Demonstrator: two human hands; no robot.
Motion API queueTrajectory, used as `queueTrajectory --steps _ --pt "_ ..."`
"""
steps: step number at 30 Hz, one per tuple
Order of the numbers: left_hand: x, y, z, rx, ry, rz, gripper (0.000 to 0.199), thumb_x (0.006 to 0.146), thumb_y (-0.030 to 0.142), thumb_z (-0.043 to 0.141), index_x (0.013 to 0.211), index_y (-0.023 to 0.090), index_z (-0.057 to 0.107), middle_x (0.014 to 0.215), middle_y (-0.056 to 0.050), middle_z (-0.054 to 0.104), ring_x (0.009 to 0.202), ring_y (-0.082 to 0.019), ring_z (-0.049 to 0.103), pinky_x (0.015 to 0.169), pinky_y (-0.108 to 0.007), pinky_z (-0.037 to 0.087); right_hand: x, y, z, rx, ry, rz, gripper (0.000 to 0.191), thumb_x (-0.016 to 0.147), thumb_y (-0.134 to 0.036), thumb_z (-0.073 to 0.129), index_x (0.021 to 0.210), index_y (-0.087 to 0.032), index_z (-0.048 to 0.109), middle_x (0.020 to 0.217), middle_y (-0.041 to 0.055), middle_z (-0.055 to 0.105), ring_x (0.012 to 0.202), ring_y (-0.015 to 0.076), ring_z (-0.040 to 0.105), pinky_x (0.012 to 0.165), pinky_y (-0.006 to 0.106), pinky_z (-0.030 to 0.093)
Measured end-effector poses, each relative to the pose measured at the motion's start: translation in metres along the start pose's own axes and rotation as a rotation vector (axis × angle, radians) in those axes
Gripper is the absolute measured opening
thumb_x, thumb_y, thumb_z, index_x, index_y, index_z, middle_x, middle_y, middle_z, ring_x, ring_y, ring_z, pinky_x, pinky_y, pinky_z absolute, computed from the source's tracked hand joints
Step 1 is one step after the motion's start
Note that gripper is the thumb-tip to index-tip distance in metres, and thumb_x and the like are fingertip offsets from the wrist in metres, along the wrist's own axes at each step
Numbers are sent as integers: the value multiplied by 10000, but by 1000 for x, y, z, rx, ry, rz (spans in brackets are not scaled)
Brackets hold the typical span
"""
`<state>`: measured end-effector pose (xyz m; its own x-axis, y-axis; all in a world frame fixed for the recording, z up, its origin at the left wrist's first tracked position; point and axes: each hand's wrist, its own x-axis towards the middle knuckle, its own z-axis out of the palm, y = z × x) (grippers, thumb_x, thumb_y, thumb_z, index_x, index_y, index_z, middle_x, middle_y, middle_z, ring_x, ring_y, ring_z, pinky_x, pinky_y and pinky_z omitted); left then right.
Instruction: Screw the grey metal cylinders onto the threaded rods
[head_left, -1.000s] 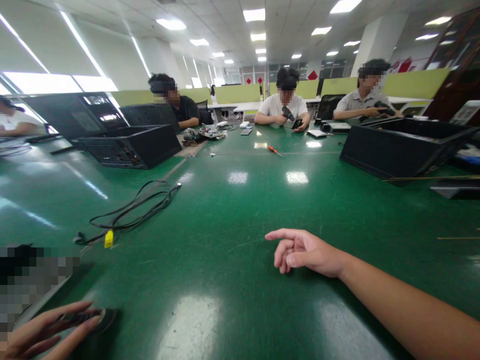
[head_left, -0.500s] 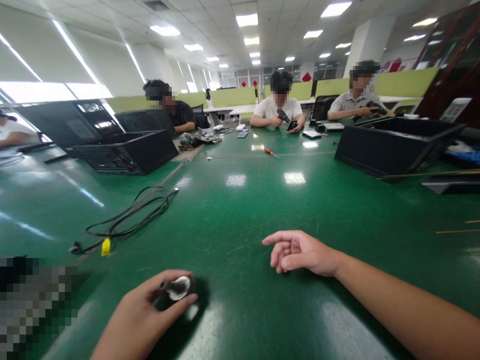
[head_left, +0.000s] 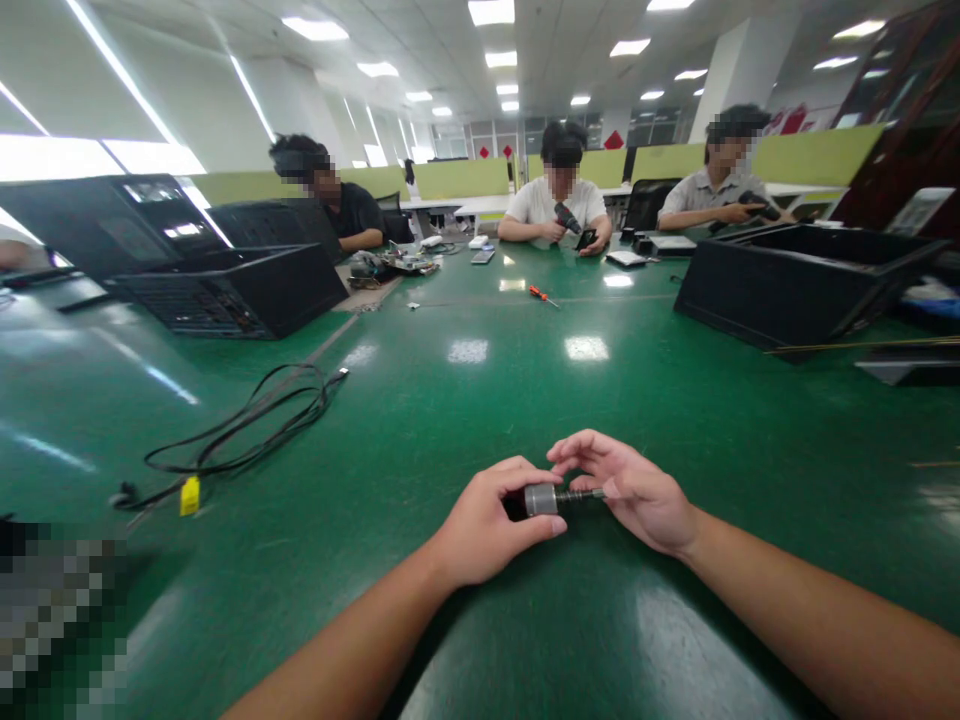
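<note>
My left hand (head_left: 499,520) grips a small grey metal cylinder (head_left: 541,499) between thumb and fingers, just above the green table (head_left: 420,420). A thin shaft with a dark spring or thread (head_left: 576,495) sticks out of it to the right. Beside the shaft's tip is my right hand (head_left: 630,490), its fingers apart and curved, the thumb side at or touching the tip; whether it presses on it is hard to tell.
A black cable (head_left: 247,430) with a yellow tag lies left. An orange screwdriver (head_left: 541,295) is ahead. Open black computer cases stand at left (head_left: 247,290) and right (head_left: 780,290). Three people sit across the table, one holding a drill (head_left: 566,217).
My left hand has moved right and forward with the metal part, whose shaft now points right. My right hand has shifted slightly and now meets the shaft's end.
</note>
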<state>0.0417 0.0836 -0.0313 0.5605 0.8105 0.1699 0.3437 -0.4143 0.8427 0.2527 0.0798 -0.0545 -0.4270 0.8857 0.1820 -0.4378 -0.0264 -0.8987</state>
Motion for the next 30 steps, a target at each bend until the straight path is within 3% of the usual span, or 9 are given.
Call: queueTrajectory --steps 4,7,12,18,25,30 --pt "-2 -2 0 -58 70 -36 354 729 305 811 1049 174 735 895 -48 666 799 -186 599 721 -298 437 -3 2 -3 -254 15 -86 417 746 -222 605 1162 -213 594 1196 94 569 1096 258 528 816 338 435" --pt "0 -2 3 -106 138 -23 355 715 289 824 1040 178 733 934 -58 687 842 -201 623 757 -314 451 -4 -1 -3 -519 30 -164 331 760 -193 604 1090 -215 599 1185 89 561 1094 258 530 791 326 426" --pt "0 -3 4 -126 155 10 317 710 268 828 1002 181 740 922 -58 687 837 -202 624 757 -321 459 -7 -7 8 -799 -10 -200 245 740 -139 608 976 -204 598 1038 52 614 897 201 560 785 316 418" --pt "1 0 3 -115 135 -12 304 716 251 820 1005 194 747 901 -46 681 815 -193 618 729 -308 454 -9 -8 11 -874 1 -163 125 817 -233 602 932 -185 607 848 24 617 751 173 543 712 296 418" --pt "0 1 5 -80 146 -50 307 722 321 815 989 184 743 859 -42 682 778 -189 617 711 -305 456 -9 -8 11 -926 12 -211 62 853 -234 623 891 -185 627 810 8 629 739 156 570 704 275 410" --pt "-1 -3 8 -196 201 -123 363 677 258 832 1003 165 701 884 -46 699 795 -200 643 727 -308 484 -7 -4 9 -940 21 -162 107 921 -263 567 896 -194 645 786 -3 626 716 145 567 677 263 403"
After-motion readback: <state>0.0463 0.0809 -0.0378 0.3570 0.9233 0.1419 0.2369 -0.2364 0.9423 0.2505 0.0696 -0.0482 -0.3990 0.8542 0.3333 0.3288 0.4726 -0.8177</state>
